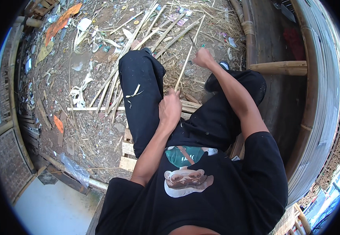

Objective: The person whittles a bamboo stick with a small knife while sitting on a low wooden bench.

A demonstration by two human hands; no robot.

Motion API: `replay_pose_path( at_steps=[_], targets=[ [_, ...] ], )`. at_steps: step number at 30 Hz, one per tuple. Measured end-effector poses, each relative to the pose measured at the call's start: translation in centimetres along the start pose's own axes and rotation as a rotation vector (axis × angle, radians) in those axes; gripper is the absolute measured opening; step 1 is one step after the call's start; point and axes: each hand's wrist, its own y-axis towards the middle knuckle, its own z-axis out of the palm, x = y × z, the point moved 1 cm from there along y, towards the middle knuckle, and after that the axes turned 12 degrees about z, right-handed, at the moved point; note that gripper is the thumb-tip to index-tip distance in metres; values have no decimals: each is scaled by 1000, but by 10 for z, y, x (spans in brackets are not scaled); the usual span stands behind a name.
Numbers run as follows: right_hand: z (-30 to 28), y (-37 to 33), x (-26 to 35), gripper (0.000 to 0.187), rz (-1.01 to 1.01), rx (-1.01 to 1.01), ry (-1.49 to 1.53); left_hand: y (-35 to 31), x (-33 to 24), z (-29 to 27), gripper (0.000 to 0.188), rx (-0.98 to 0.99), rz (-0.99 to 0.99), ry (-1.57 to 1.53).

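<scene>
A long, pale bamboo strip [187, 62] slants up and away between my knees. Its near end is in my left hand [170, 108], which is closed round it above my lap. Farther out and to the right, my right hand [204, 58] is closed in a fist. From that fist a thin dark knife blade [194, 42] points up and left, next to the strip; whether it touches the strip I cannot tell. The knife's handle is hidden in my fingers. A curled pale shaving [134, 93] lies on my left trouser leg.
Several split bamboo strips [113, 74] lie crossed on the littered ground beyond my left knee. Straw and plastic scraps surround them. On the right runs a bamboo-framed structure with a crossbar [279, 67]. A whitish slab [56, 207] lies at lower left.
</scene>
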Motion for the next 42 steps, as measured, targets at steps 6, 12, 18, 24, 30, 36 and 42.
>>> replay_pose_path(
  at_steps=[6, 12, 18, 24, 30, 36, 42],
  targets=[
    [9, 16, -12, 22, 72, -176, 162, 0, -3, -2, 28, 9, 17, 4],
    [-2, -36, 21, 19, -173, -30, 106, 0, 5, -6, 30, -57, 21, -39],
    [-3, -19, 10, 19, -265, -19, 37, 2, 4, -5, 27, -7, 32, -21],
    [-6, 28, -5, 17, -142, -69, 65, -6, 2, -7, 28, -19, 32, -10],
    [-7, 56, -41, 21, 138, -227, 181, -15, -9, -10, 24, -18, 53, 12],
    [4, 48, -42, 31, 562, -162, 629, -14, -9, -16, 28, -49, 113, -27],
    [-19, 10, -32, 34, 327, 147, 1244, 0, 15, -24, 34, -29, 79, -264]
  ],
)
